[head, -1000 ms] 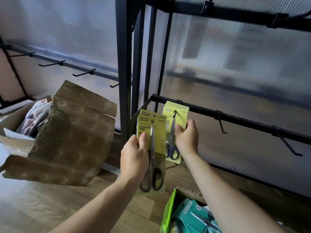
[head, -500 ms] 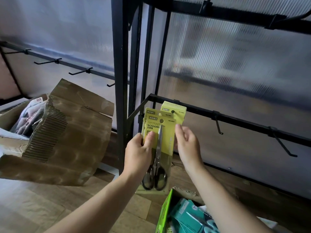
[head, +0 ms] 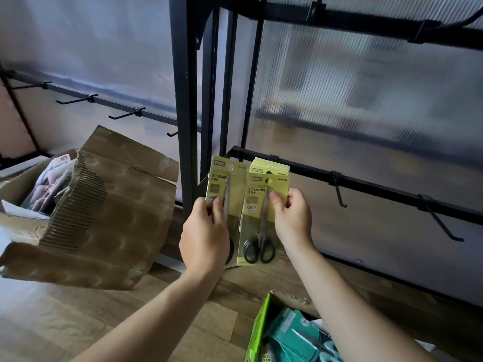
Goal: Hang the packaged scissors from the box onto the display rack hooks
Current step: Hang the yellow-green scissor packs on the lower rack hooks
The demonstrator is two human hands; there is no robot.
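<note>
- Scissors packs (head: 222,184), a small stack of yellow cards, stand upright in the left hand (head: 206,236), in front of the black upright post (head: 183,100); at least two cards show, one offset behind the other
- Left hand: thumb on the front of the stack, fingers wrapped round its left edge, clamped on it
- Right hand (head: 292,220): thumb on the front and fingers curled round the right edge of a single pack (head: 257,218), pinching it about mid-height
- Single pack: upright, black scissor handles at the bottom, just beside the left-hand stack; whether the two touch cannot be told
- Hung packs (head: 271,165): a thick bunch on the left end of the lower rail (head: 379,190), directly behind the top of the single pack; whether the single pack's hole is on the hook cannot be told
- Hooks (head: 339,195), black: spaced further right along the same rail, well apart from the packs
- Green-flapped box (head: 260,327): on the wooden floor (head: 78,322) below the right forearm, teal packages inside
- Torn cardboard box (head: 117,205): on the floor at left, flaps open, mixed goods inside
</note>
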